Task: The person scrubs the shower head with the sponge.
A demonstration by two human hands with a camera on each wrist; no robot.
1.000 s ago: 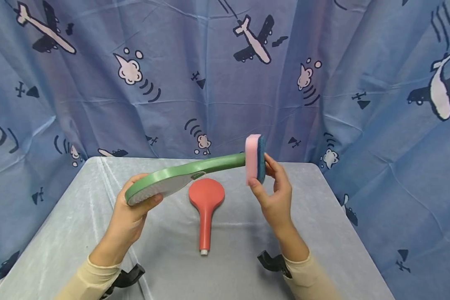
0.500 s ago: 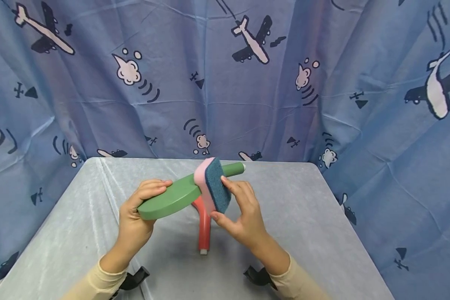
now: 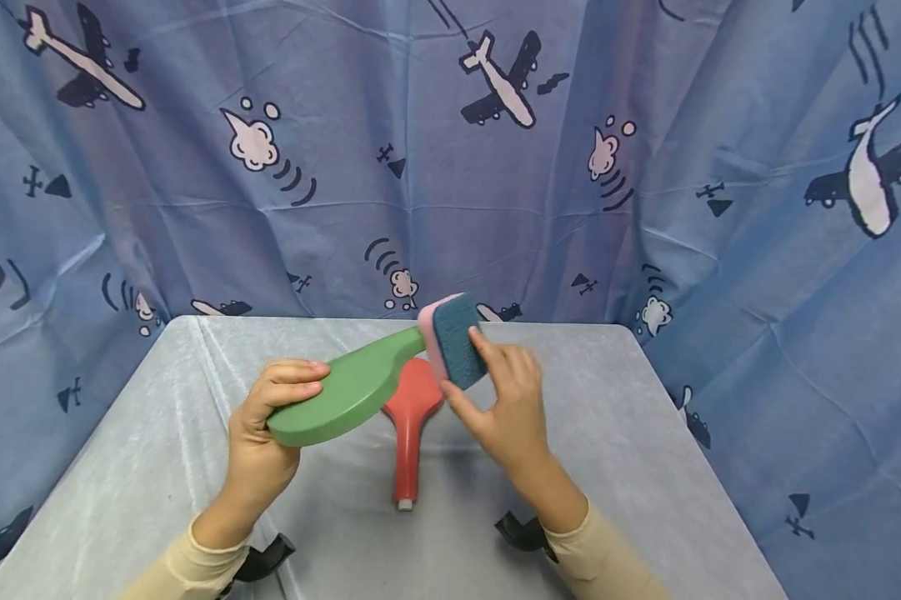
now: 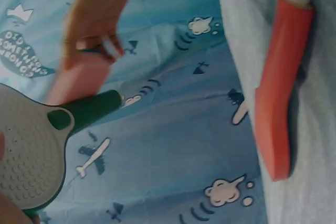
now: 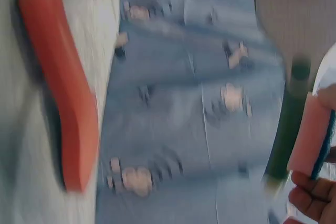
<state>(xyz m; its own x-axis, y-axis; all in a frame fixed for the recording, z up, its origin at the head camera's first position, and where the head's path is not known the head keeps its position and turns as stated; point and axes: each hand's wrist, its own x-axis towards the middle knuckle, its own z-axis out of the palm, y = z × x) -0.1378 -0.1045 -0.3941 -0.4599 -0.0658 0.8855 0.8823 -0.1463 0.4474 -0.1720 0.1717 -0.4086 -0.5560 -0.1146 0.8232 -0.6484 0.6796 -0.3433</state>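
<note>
Clasps a green shower head [image 3: 352,387] in the left grip [image 3: 253,442], pinches a sponge [image 3: 456,337] against its handle [image 4: 94,109] in the right grip [image 3: 513,408]. Holds both above the worktop [image 3: 615,433], between its side edges.

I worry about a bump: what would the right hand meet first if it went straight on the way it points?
Beyond the sponge it pinches, the right hand would probably meet the green shower head; whether the sponge touches it is unclear.

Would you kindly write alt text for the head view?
Left hand grips a green shower head; right hand holds a pink-and-blue sponge at its handle. A red shower head lies on the table before a blue curtain.
</note>
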